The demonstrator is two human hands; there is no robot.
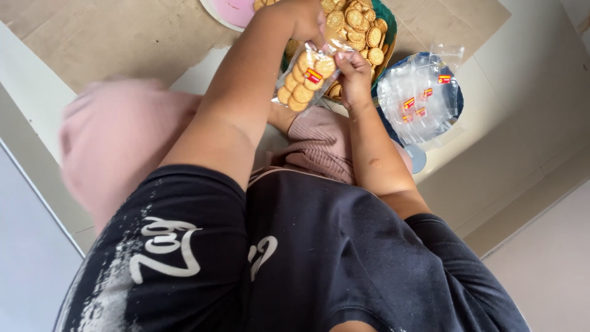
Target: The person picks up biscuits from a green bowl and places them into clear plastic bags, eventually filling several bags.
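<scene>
cardboard floor [110, 37]; both hands, left [301, 21] and right [355, 74], hold cookie bag [305, 77].

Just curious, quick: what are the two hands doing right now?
Left hand: closed, pinching the top of the clear bag of biscuits.
Right hand: closed on the same bag's edge.

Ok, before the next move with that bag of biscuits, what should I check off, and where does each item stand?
1. Both hands on the bag: ok. Left hand and right hand hold the clear bag at its top.
2. Bag has biscuits inside: ok, round ones stacked in it.
3. Bag mouth open or sealed: cannot tell, the fingers cover it.
4. Supply nearby: ok, the tray of biscuits sits just behind the bag.
5. Spare bags within reach: ok, a pile of empty bags lies beside the right hand.
6. Bag intact: cannot tell.
</scene>
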